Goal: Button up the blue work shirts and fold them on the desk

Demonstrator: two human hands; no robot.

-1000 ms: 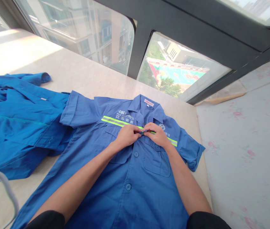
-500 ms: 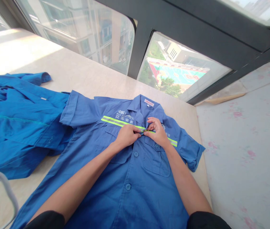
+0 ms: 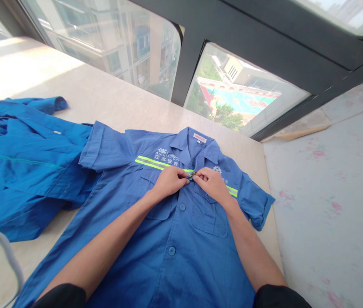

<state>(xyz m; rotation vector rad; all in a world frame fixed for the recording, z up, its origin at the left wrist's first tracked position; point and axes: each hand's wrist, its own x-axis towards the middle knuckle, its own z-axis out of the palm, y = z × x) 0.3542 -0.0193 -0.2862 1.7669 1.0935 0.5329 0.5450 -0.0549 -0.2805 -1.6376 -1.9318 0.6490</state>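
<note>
A blue short-sleeved work shirt point(image 3: 136, 256) lies front up, its collar towards the window. A yellow-green and grey reflective strip point(image 3: 151, 163) runs across its chest. My left hand point(image 3: 170, 183) pinches the front placket where the strip crosses it. Right beside it, my right hand point(image 3: 211, 185) is closed on the opposite edge of the placket, fingertips almost touching the left ones. What lies between the fingertips is mostly hidden. Lower on the placket, one button point(image 3: 182, 207) and another button point(image 3: 172, 251) show on the outside of the cloth.
A brighter blue garment point(image 3: 24, 158) lies crumpled at the left, touching the shirt's sleeve. A grey curved tube point(image 3: 10, 252) stands at the lower left edge. The pale ledge point(image 3: 104, 98) ends at a dark window frame point(image 3: 194, 47); a flowered wall point(image 3: 325, 205) bounds the right.
My right hand's raised fingers have curled down and inward towards the placket. My left hand keeps its pinch in nearly the same spot.
</note>
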